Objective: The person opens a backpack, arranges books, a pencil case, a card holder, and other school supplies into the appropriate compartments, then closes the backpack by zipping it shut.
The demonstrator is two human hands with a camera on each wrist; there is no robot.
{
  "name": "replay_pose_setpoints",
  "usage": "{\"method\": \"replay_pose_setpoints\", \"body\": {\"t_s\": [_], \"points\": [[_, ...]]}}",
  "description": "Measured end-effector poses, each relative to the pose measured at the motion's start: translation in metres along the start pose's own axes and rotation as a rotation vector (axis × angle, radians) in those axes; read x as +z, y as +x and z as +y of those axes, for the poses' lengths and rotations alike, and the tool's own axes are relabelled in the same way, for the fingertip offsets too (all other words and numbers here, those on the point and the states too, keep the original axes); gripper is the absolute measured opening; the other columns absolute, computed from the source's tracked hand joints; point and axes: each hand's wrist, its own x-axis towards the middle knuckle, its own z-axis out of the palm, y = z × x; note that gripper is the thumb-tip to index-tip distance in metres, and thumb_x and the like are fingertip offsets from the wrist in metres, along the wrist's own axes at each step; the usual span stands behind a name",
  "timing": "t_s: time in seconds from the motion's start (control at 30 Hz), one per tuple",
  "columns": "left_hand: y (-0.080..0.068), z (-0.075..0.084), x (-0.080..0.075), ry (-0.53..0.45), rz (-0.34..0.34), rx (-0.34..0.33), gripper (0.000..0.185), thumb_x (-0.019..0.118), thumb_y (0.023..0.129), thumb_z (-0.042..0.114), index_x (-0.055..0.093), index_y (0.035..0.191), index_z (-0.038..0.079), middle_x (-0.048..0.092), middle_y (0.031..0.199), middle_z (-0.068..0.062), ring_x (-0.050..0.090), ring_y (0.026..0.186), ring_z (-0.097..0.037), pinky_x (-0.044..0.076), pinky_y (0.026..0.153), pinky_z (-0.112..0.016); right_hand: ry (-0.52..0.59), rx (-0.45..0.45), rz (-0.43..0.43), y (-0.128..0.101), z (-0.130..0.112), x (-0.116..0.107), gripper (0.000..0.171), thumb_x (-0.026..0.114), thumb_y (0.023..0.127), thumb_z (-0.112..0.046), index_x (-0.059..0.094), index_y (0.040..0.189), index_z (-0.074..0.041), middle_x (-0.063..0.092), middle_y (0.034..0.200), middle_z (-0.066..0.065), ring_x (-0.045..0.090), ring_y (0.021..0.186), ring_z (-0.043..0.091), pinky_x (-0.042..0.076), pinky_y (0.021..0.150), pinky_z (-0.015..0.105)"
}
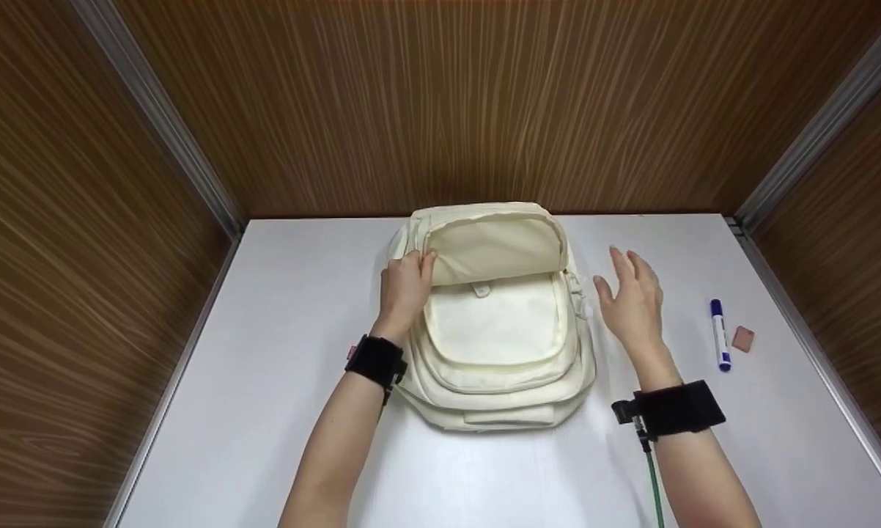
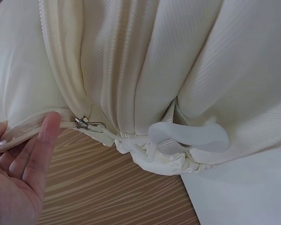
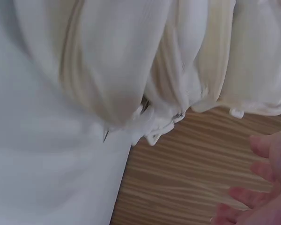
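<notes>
- The left hand (image 1: 405, 284) is at the left edge of the cream backpack (image 1: 495, 323), which lies flat on the white worktop (image 1: 279, 352) near the wooden back wall. Its fingers curl over the rim of the open main compartment; the fingertips are hidden inside the opening.
- In the left wrist view only the thumb and part of the palm of that hand (image 2: 16, 173) show, cut off at the frame's corner, with the thumb against the zipper tape beside a metal zipper slider (image 2: 86, 124). A pale translucent loop (image 2: 189, 136) sits among bunched fabric below it; what it belongs to is hard to make out.
- The backpack's top flap (image 1: 495, 246) stands folded back; the depth of the compartment is not visible.
- The right hand (image 1: 631, 301) hovers just right of the backpack, fingers spread and straight, holding nothing. The right wrist view is blurred; only the fingertips (image 3: 267, 145) show at its edge.
- Right of the backpack, well apart from it, a blue-capped marker (image 1: 720, 334) lies on the worktop, with a small pinkish eraser (image 1: 742, 339) just beyond it.
</notes>
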Motion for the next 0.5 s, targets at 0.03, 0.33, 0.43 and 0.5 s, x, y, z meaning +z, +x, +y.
{"method": "replay_pose_setpoints", "body": {"t_s": [0.03, 0.33, 0.43, 0.5], "points": [[-0.001, 0.0, 0.0, -0.003, -0.004, -0.002, 0.041, 0.055, 0.101, 0.033, 0.053, 0.067, 0.009, 0.057, 0.061, -0.009, 0.055, 0.054, -0.027, 0.046, 0.053, -0.043, -0.041, 0.035, -0.04, -0.001, 0.009, -0.004, 0.056, 0.062, 0.097, -0.019, 0.041, 0.147, -0.003, 0.035, 0.144, 0.035, 0.031, 0.131, 0.058, 0.026, 0.102, 0.07], [-0.002, -0.001, 0.001, 0.002, -0.003, 0.005, 0.043, 0.055, 0.101, 0.033, 0.047, 0.064, 0.013, 0.049, 0.056, -0.004, 0.052, 0.053, -0.026, 0.044, 0.052, -0.044, -0.173, 0.391, -0.333, -0.014, 0.089, -0.024, 0.072, 0.047, 0.102, -0.035, 0.012, 0.155, 0.0, 0.004, 0.144, 0.051, 0.003, 0.128, 0.072, 0.009, 0.101, 0.077], [-0.003, -0.002, 0.002, -0.005, -0.008, 0.002, 0.043, 0.055, 0.101, 0.032, 0.046, 0.064, 0.013, 0.049, 0.055, -0.004, 0.052, 0.052, -0.026, 0.044, 0.051, -0.043, -0.172, 0.509, -0.396, -0.019, 0.108, -0.027, 0.075, 0.042, 0.103, -0.036, 0.003, 0.153, 0.002, -0.007, 0.14, 0.054, -0.006, 0.127, 0.073, 0.003, 0.103, 0.076], [-0.004, -0.002, 0.003, -0.007, -0.011, -0.001, 0.043, 0.055, 0.101, 0.033, 0.047, 0.064, 0.013, 0.051, 0.056, -0.005, 0.052, 0.052, -0.026, 0.044, 0.051, -0.043, -0.178, 0.563, -0.408, -0.023, 0.117, -0.03, 0.075, 0.041, 0.103, -0.034, 0.001, 0.152, 0.004, -0.011, 0.138, 0.055, -0.008, 0.127, 0.073, 0.001, 0.103, 0.076]]}}
